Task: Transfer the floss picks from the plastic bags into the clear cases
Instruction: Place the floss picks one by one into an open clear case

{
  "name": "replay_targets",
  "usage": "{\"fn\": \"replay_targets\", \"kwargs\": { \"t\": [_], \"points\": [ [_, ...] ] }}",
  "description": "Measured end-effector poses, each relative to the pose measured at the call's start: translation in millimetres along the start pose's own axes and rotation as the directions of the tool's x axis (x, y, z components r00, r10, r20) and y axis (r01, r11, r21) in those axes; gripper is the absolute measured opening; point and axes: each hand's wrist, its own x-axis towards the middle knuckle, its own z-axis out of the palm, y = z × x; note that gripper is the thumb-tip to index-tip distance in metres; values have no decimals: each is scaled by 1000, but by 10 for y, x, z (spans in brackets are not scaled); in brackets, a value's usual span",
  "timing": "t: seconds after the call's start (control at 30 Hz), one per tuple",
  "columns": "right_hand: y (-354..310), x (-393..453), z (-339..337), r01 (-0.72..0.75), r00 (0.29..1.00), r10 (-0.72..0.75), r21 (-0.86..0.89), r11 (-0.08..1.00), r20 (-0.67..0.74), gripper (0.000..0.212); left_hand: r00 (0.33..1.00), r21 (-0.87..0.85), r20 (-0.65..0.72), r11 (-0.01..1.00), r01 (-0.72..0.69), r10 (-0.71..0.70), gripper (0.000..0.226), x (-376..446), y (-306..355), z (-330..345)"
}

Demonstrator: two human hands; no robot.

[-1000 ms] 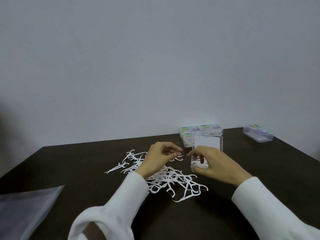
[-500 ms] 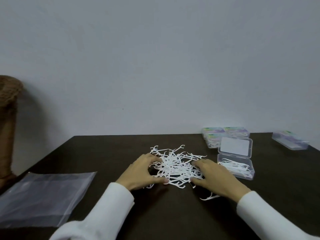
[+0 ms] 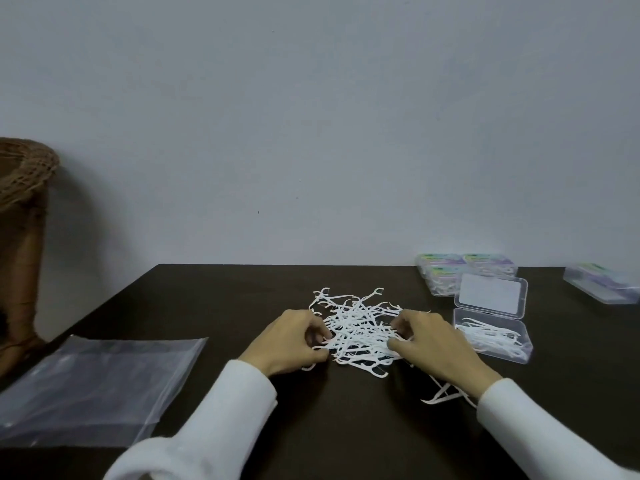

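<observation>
Nearest, one empty plastic bag (image 3: 93,386) lies flat on the dark table (image 3: 214,306). Beyond it, the left hand (image 3: 291,341) and right hand (image 3: 429,341) flank one loose heap of floss picks (image 3: 356,327), fingers curled into its edges, seemingly gathering a bunch; next comes a lift rightward into the one open case (image 3: 491,334), partly filled. Farther back sit four closed cases (image 3: 446,271), three clustered, one apart
</observation>
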Motion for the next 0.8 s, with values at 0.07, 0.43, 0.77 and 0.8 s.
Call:
{"fn": "replay_targets", "kwargs": {
  "t": [0.07,0.43,0.77,0.8],
  "points": [
    [-17,-9,19,34,998,-32,-48,998,49,47,998,-4,-55,1000,-9,9,28,-3,18,-6],
    [24,-3,35,205,977,-209,-81,975,-48,29,993,170,-39,980,-106,115,35,-8,205,134],
    [119,50,-27,269,962,-259,141,953,-86,10,952,237,-216,958,-163,215,20,-23,243,171],
    [128,49,-40,266,963,-254,155,951,-94,8,947,225,-237,961,-164,217,20,-26,245,168]
  ]
}}
